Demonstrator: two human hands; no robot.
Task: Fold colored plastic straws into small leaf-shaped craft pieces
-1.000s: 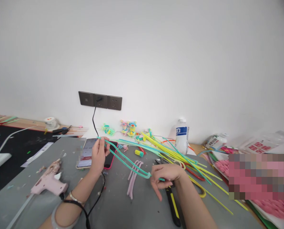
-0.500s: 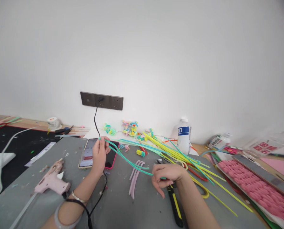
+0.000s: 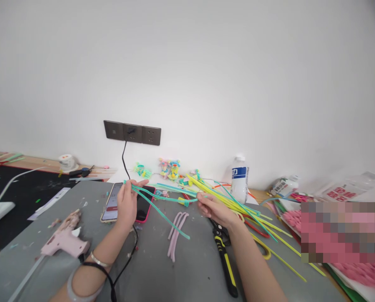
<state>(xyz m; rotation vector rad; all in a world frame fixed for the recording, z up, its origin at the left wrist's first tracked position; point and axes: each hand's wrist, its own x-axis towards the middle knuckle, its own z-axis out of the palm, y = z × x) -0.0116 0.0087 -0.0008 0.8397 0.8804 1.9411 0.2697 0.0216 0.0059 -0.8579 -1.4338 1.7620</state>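
Note:
Two teal pipe cleaners (image 3: 164, 214) run out from my left hand (image 3: 128, 202), whose fingers pinch them near their left ends. One of them stretches across to my right hand (image 3: 213, 207), where thumb and forefinger hold its other end. The second droops freely down to the right over the grey mat. Below it lie several short lilac pipe cleaners (image 3: 176, 239). Black and yellow pliers (image 3: 225, 260) rest by my right forearm. Behind my left hand are two phones, one with a lit screen (image 3: 112, 203) and one with a pink case (image 3: 146, 205).
A pink glue gun (image 3: 64, 241) lies at the left, its black cord near my left forearm. Long yellow pipe cleaners (image 3: 282, 228) spread behind and right of my right hand. A white bottle (image 3: 239, 180) and small colourful figures (image 3: 170, 168) stand along the wall.
My right hand has moved up and away from the pliers, taking one teal pipe cleaner's end with it. The two pipe cleaners, formerly side by side, now spread apart.

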